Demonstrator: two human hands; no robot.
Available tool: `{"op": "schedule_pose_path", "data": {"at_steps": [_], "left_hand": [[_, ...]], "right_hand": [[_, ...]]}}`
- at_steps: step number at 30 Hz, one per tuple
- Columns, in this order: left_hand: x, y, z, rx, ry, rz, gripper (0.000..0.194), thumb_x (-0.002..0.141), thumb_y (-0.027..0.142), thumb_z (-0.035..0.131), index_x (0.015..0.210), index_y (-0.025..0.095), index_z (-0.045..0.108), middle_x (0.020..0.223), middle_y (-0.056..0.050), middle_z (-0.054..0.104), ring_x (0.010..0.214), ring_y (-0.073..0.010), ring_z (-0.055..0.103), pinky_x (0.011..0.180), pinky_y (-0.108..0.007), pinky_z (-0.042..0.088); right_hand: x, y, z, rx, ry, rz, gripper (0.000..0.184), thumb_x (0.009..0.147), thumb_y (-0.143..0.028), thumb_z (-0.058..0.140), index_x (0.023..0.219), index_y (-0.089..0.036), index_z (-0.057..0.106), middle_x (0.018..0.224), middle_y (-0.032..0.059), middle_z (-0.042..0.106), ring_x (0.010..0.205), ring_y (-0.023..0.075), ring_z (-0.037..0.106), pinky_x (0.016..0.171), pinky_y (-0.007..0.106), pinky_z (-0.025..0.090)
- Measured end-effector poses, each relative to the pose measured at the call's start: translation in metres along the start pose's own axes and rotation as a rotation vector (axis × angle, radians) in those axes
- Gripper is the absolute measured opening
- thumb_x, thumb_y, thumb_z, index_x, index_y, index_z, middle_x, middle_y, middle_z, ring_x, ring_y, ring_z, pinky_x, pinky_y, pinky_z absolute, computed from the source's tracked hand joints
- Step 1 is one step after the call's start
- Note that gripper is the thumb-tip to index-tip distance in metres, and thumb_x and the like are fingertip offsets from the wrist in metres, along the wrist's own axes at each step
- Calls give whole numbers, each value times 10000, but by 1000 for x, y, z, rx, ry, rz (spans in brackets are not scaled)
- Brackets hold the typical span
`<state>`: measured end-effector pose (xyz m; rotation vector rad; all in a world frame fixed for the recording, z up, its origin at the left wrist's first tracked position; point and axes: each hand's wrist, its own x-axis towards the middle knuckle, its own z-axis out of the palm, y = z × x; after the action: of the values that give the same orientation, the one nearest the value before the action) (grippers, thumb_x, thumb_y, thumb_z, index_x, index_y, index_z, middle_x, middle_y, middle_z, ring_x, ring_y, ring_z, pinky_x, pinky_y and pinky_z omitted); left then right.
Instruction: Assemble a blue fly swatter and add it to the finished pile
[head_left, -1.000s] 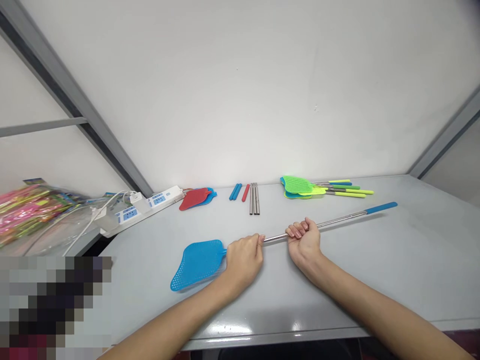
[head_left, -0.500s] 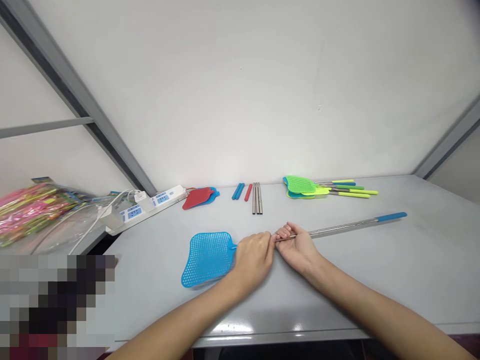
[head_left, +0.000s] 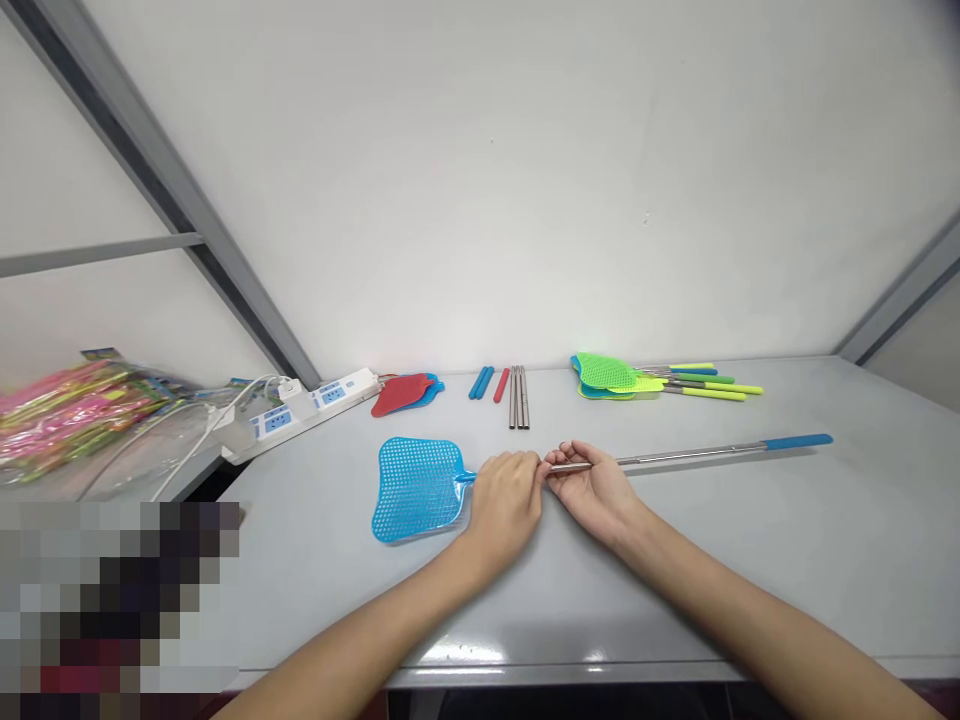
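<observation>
A blue fly swatter with a long metal rod and a blue grip lies across the front of the table, held in both hands. My left hand is wrapped, palm down, round the neck just right of the perforated head. Close beside it, my right hand is turned palm up, its fingers curled round the metal rod. The two hands almost touch, and the joint between neck and rod is hidden by the fingers. To the right of my right hand the rod runs out to the grip.
Along the back of the grey table lie red and blue swatter heads, blue grips, a red grip, metal rods and a pile of swatters. A power strip and plastic-bagged items are at left.
The swatter's head has tipped up and its outline has turned slightly. The rod reaches a little further right, with its grip end farther right. Both hands keep hold, and the view has shifted slightly.
</observation>
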<state>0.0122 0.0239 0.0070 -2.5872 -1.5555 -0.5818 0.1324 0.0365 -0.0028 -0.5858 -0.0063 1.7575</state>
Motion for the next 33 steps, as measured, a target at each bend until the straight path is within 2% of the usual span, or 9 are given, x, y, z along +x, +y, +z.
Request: {"op": "schedule_pose_path", "data": {"at_steps": [6, 17, 33], "left_hand": [[1, -2, -1, -65, 15, 25, 259, 853, 294, 276, 727, 183, 474, 730, -22, 555, 687, -156, 458, 614, -284, 312], [0, 2, -8, -122, 21, 7, 196, 853, 262, 279, 813, 184, 454, 811, -22, 551, 757, -153, 449, 717, -316, 262], [2, -1, -4, -127, 6, 19, 206, 858, 286, 261, 807, 182, 430, 802, -13, 530, 751, -147, 443, 696, -303, 254]], "right_hand": [[0, 0, 0, 31, 22, 16, 129, 759, -156, 357, 648, -138, 421, 581, 22, 443, 581, 127, 480, 539, 251, 446], [-3, -2, 5, 72, -25, 23, 179, 777, -178, 327, 639, -146, 437, 572, 24, 458, 566, 124, 491, 509, 255, 442], [-1, -3, 2, 101, 12, 54, 165, 778, -194, 327, 666, -147, 438, 580, 22, 448, 558, 120, 486, 501, 251, 447]]}}
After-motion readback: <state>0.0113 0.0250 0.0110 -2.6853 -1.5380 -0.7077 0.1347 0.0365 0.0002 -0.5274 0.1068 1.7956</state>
